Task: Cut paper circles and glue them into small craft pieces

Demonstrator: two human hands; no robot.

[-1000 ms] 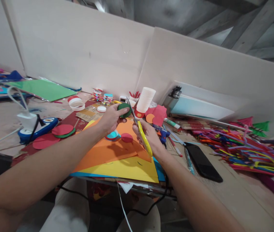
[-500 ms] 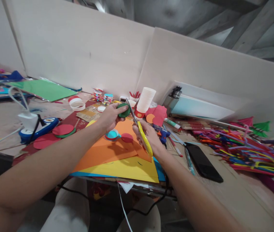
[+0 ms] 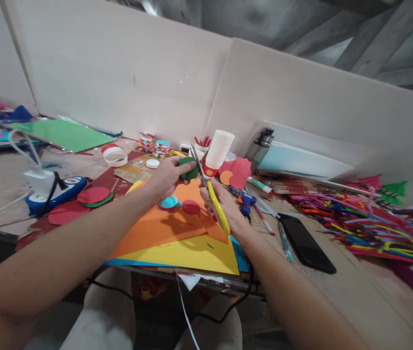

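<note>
My left hand (image 3: 168, 177) pinches a dark green paper disc (image 3: 188, 168) held up over the table. My right hand (image 3: 224, 206) grips yellow-handled scissors (image 3: 212, 194), whose blades point up and touch the disc's right edge. Below both hands lie orange and yellow paper sheets (image 3: 177, 233) with a red paper circle (image 3: 191, 207) and a cyan circle (image 3: 169, 202) on them.
A stack of white cups (image 3: 219, 150) stands behind the scissors. A black phone (image 3: 305, 243) lies to the right, beside a heap of coloured pipe cleaners (image 3: 370, 226). Red and green circles (image 3: 93, 197), a blue tape dispenser (image 3: 55, 192) and a green sheet (image 3: 64, 133) lie at left.
The green disc has turned slightly in my left hand, and the scissors stay at its edge. The view has shifted a little.
</note>
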